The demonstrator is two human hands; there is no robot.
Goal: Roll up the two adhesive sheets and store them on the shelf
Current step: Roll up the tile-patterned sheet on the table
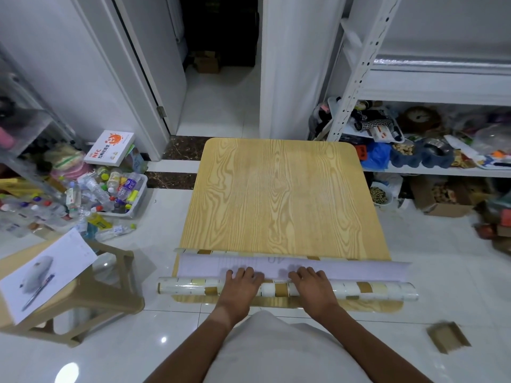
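Pressing two hands, left hand and right hand, on one tiled roll.

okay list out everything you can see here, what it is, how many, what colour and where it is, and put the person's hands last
Adhesive sheet: one seen, tile-patterned cream and brown, mostly rolled at the table's near edge, white backing still flat beyond the roll.
Table: one, light wood grain, centre.
Shelf: one, white metal, right, cluttered with mixed items.
Blue bowls: two, on the shelf.
Cardboard box: one, brown, floor under the shelf.
Bin of plastic bottles: one, white, floor at left; more bottles loose beside it.
White box: one, orange print, behind the bin.
Stool: one, tan, lower left, paper and pen on top.
Cardboard piece: one, brown, floor at lower right.
Left hand, right hand: flat on the roll.
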